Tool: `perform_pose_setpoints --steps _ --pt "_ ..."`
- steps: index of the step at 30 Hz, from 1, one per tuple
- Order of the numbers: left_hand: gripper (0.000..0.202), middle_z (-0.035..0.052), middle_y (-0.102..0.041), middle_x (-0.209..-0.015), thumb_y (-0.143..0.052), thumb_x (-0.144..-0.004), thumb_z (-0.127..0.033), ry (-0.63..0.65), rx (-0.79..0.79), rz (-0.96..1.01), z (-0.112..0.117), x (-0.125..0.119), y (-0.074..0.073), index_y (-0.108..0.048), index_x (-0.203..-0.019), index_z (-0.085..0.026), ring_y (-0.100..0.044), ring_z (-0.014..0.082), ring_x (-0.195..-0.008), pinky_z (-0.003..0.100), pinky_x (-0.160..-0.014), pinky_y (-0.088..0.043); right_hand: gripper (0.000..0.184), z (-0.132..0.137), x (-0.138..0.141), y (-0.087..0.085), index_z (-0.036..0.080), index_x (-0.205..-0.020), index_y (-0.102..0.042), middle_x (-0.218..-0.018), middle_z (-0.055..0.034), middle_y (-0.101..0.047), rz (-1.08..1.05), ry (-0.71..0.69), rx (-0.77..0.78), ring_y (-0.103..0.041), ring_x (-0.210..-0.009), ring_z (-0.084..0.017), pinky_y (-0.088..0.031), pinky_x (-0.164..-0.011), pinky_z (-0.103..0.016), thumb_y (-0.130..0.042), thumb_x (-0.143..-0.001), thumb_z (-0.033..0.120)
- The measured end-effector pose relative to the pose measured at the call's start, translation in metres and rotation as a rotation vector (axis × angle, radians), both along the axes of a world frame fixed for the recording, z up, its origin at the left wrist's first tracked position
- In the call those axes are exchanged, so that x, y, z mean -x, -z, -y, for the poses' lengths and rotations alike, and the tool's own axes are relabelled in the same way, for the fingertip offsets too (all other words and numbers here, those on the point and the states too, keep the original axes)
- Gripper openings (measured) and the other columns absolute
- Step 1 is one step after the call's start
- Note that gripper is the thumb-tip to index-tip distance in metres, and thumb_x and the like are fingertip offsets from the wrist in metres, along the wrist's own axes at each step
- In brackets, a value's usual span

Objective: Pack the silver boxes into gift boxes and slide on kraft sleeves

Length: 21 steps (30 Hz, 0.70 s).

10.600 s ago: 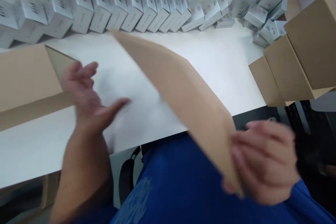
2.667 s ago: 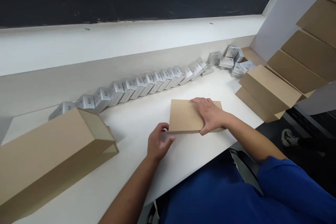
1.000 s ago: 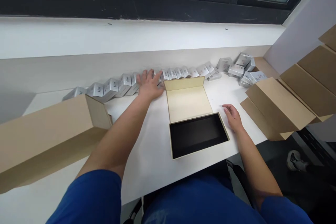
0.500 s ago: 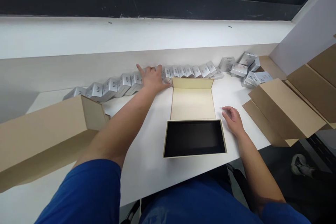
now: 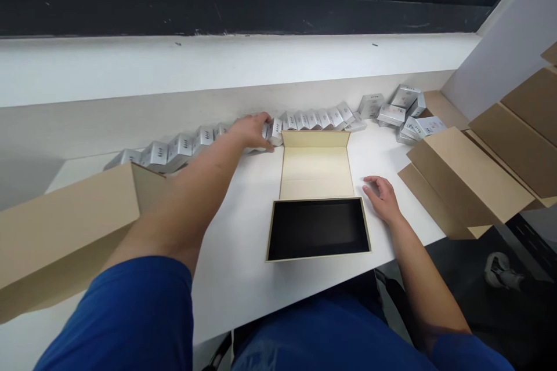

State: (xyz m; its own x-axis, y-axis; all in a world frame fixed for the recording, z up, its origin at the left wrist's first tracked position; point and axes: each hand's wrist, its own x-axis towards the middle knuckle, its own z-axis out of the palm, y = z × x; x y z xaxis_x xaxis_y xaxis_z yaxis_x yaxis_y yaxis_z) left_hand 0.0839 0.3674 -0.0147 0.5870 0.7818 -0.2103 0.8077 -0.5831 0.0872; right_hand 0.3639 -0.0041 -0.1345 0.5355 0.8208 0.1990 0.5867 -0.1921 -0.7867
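My left hand (image 5: 253,131) reaches to the row of small silver boxes (image 5: 302,120) along the wall. Its fingers and thumb close around a small silver box (image 5: 274,132) in the row, fingers at the back and thumb at the front. The palm side of this hand is partly hidden. My right hand (image 5: 383,197) lies on the table, loosely curved, thumb apart from the fingers, with nothing in it. Between my arms stands an opened gift box (image 5: 319,258), cream outside and black inside, its flap lid (image 5: 317,171) folded back toward the wall.
An open cardboard carton (image 5: 65,200) stands at the left, partly under my left arm. Another open carton (image 5: 474,177) leans at the right table edge. More silver boxes (image 5: 391,115) lie piled at the back right. A shoe (image 5: 497,269) shows on the floor.
My left hand has gone from spread fingers to a closed grip on a silver box in the row. The right hand stays in place. The view has shifted slightly.
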Motion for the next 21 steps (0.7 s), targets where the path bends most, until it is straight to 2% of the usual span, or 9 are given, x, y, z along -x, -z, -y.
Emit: perform_pose_setpoints --steps 4,7,9,11,14,17,19,21 --pt "0.105 0.0124 -0.069 -0.14 -0.094 -0.057 -0.056 -0.05 0.141 0.073 0.008 0.007 -0.021 -0.048 -0.148 -0.027 -0.067 0.0381 -0.122 0.044 -0.101 -0.054 0.043 0.0 0.0 -0.002 0.025 -0.112 -0.073 -0.122 -0.0113 -0.078 -0.004 -0.01 0.002 -0.067 -0.119 -0.032 -0.049 -0.114 -0.057 -0.064 -0.092 0.063" --pt "0.101 0.0118 -0.07 -0.131 -0.096 -0.061 -0.048 -0.091 0.139 0.299 0.027 0.023 -0.04 -0.045 -0.145 -0.026 -0.069 0.0359 -0.114 0.048 -0.099 -0.057 0.043 0.0 -0.001 -0.002 0.025 -0.112 -0.073 -0.122 -0.0115 -0.078 -0.001 -0.024 0.004 -0.067 -0.119 -0.032 -0.049 -0.114 -0.057 -0.064 -0.093 0.062" --pt "0.104 0.0113 -0.068 -0.127 -0.099 -0.06 -0.05 -0.072 0.134 0.504 0.045 0.037 -0.046 -0.043 -0.144 -0.024 -0.068 0.0359 -0.116 0.052 -0.1 -0.058 0.042 0.0 -0.002 -0.002 0.025 -0.113 -0.072 -0.123 -0.0116 -0.077 -0.001 -0.031 0.01 -0.067 -0.119 -0.032 -0.048 -0.114 -0.057 -0.064 -0.093 0.061" --pt "0.112 0.0108 -0.064 -0.128 -0.102 -0.054 -0.061 -0.005 0.152 0.72 0.065 0.051 -0.046 -0.042 -0.142 -0.024 -0.065 0.0373 -0.122 0.058 -0.101 -0.059 0.042 0.001 -0.002 -0.002 0.025 -0.113 -0.072 -0.124 -0.0116 -0.077 -0.011 -0.036 0.015 -0.066 -0.119 -0.032 -0.048 -0.114 -0.057 -0.065 -0.093 0.061" --pt "0.119 0.0114 -0.06 -0.134 -0.1 -0.048 -0.076 0.117 0.143 1.005 0.097 0.068 -0.035 -0.042 -0.138 -0.025 -0.059 0.039 -0.131 0.061 -0.108 -0.058 0.043 0.003 -0.002 -0.002 0.025 -0.115 -0.071 -0.127 -0.0114 -0.075 -0.053 -0.035 -0.004 -0.065 -0.124 -0.032 -0.045 -0.119 -0.058 -0.066 -0.092 0.061" --pt "0.111 0.0131 -0.056 -0.142 -0.102 -0.053 -0.071 0.221 0.132 1.211 0.132 0.079 -0.022 -0.043 -0.137 -0.028 -0.057 0.0381 -0.138 0.056 -0.113 -0.055 0.05 0.005 0.001 -0.009 0.024 -0.117 -0.069 -0.128 -0.0135 -0.074 -0.178 -0.042 -0.13 -0.066 -0.127 -0.033 -0.045 -0.119 -0.058 -0.066 -0.092 0.067" --pt "0.106 0.0131 -0.056 -0.143 -0.104 -0.055 -0.063 0.286 0.189 1.312 0.155 0.084 -0.016 -0.044 -0.136 -0.031 -0.059 0.0375 -0.137 0.052 -0.109 -0.057 0.055 0.007 0.007 -0.024 0.024 -0.12 -0.067 -0.13 -0.0155 -0.073 -0.219 -0.096 -0.254 -0.066 -0.13 -0.035 -0.046 -0.119 -0.06 -0.068 -0.091 0.07" --pt "0.102 0.0122 -0.057 -0.142 -0.103 -0.057 -0.059 0.334 0.289 1.394 0.175 0.086 -0.013 -0.045 -0.138 -0.034 -0.062 0.0373 -0.133 0.052 -0.105 -0.059 0.063 0.007 0.02 -0.05 0.026 -0.13 -0.065 -0.139 -0.0161 -0.07 -0.183 -0.229 -0.339 -0.062 -0.139 -0.038 -0.041 -0.124 -0.062 -0.078 -0.086 0.069"
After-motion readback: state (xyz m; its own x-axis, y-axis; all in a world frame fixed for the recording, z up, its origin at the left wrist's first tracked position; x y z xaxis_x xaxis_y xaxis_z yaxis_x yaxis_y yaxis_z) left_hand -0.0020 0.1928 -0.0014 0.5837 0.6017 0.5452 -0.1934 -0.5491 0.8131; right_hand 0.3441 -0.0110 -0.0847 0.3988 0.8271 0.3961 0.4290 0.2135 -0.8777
